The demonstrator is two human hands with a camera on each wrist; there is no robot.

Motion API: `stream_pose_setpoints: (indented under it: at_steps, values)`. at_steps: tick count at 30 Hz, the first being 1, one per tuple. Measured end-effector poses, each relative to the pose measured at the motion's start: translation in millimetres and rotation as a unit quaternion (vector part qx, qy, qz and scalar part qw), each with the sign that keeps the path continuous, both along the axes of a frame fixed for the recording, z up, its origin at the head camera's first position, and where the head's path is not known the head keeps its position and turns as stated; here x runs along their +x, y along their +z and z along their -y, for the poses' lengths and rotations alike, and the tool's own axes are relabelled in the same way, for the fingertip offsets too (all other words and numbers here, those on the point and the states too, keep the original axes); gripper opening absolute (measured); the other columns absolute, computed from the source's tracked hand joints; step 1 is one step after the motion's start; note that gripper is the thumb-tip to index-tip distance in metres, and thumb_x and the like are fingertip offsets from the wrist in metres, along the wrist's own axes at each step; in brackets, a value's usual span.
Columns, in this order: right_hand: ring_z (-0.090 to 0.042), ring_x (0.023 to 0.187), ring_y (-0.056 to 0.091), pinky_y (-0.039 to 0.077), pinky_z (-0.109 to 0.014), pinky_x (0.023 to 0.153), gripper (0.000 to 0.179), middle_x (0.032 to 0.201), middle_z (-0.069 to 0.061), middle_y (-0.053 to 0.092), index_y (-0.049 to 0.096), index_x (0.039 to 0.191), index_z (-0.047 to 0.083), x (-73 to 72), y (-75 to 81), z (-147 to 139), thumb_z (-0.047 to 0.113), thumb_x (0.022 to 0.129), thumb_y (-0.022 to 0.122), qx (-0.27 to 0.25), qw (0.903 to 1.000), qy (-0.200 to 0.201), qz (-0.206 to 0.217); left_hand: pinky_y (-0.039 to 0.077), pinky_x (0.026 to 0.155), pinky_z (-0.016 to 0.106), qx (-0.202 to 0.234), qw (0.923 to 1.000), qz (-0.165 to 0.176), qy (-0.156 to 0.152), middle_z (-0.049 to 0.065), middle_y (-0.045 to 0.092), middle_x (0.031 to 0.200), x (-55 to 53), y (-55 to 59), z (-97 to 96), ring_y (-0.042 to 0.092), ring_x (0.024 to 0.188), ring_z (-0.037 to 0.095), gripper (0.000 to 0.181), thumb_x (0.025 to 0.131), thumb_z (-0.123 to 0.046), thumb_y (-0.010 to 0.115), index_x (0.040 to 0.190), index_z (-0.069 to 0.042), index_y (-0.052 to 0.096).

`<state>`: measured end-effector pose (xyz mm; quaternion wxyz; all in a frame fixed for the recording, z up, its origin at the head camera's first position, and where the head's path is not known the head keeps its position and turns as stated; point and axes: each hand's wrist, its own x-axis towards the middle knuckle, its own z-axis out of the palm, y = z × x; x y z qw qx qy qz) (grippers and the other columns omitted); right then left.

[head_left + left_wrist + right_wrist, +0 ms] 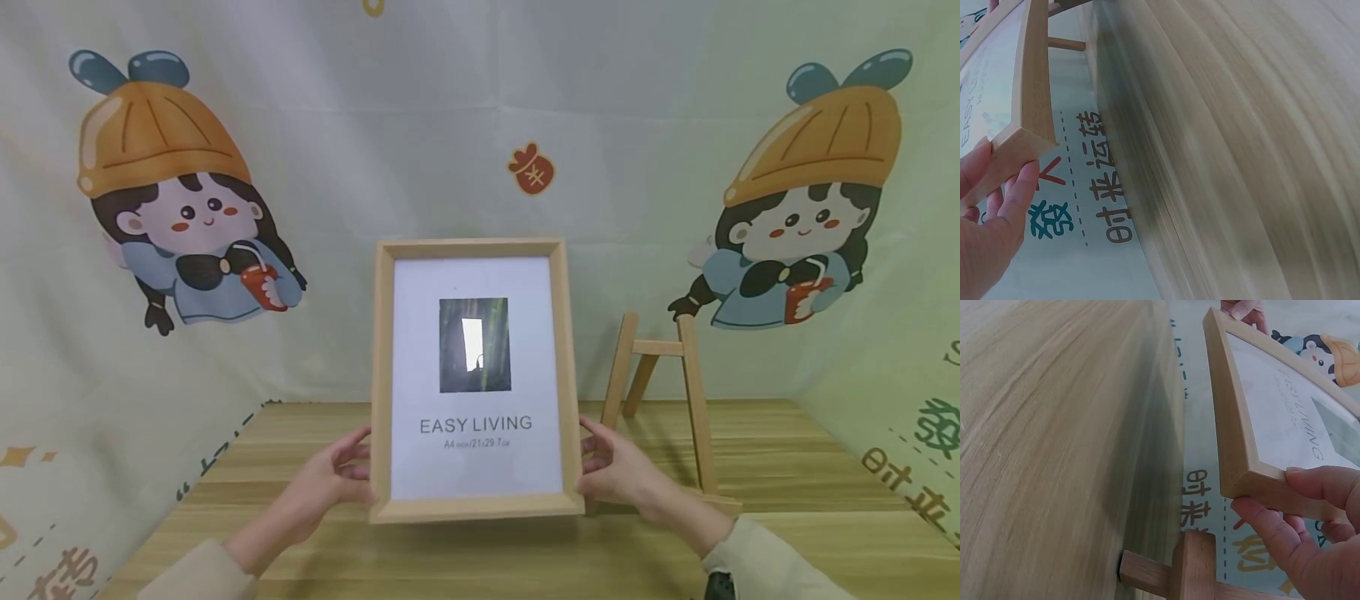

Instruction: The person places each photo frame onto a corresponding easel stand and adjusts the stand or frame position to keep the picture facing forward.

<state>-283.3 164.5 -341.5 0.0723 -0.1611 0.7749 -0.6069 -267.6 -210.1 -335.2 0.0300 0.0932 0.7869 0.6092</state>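
A light wooden picture frame (474, 506) stands upright in the air above the table, its front facing me. Behind its pane lies a white sheet with a small dark picture and the words "EASY LIVING". My left hand (337, 472) grips the lower left side, thumb at the front and fingers behind, as the left wrist view also shows. On the lower right side my right hand (618, 468) holds it the same way, with the thumb (1325, 484) on the frame's edge. Both wrist views show a gap between the frame's bottom edge and the tabletop.
A small wooden easel (697, 400) stands on the table right behind my right hand, partly hidden by it. The wood-grain tabletop (780, 450) reaches back to a pale cloth backdrop (337, 167) printed with cartoon figures, which also closes off both sides.
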Motion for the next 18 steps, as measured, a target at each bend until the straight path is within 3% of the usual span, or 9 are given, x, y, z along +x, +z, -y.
stream_pose_setpoints:
  at_steps: [11, 18]
  values:
    - [-0.021, 0.091, 0.058, 0.056, -0.037, 0.074, 0.091, 0.114, -0.024, 0.045, 0.010, 0.144, -0.003, -5.4, 4.3, -11, -0.014, 0.072, 0.064, -0.002, 0.9993, 0.019, -0.031, 0.052, 0.085, 0.036, 0.005, 0.9998, -0.017, 0.006, 0.028, 0.040, 0.133, -7.8, 0.9, -11.2, 0.054, 0.102, 0.026, 0.088, 0.069, 0.013, 0.064, 0.144, -0.002, 0.020]
    - [-0.020, 0.093, 0.056, 0.055, -0.036, 0.076, 0.092, 0.114, -0.022, 0.043, 0.008, 0.145, -0.002, -9.6, 4.6, -18, -0.015, 0.071, 0.062, -0.017, 0.9995, 0.015, -0.020, 0.053, 0.083, 0.036, 0.009, 0.9996, -0.022, 0.013, 0.026, 0.041, 0.132, -13.1, 1.4, -19.8, 0.054, 0.101, 0.026, 0.088, 0.068, 0.013, 0.063, 0.144, -0.004, 0.022]
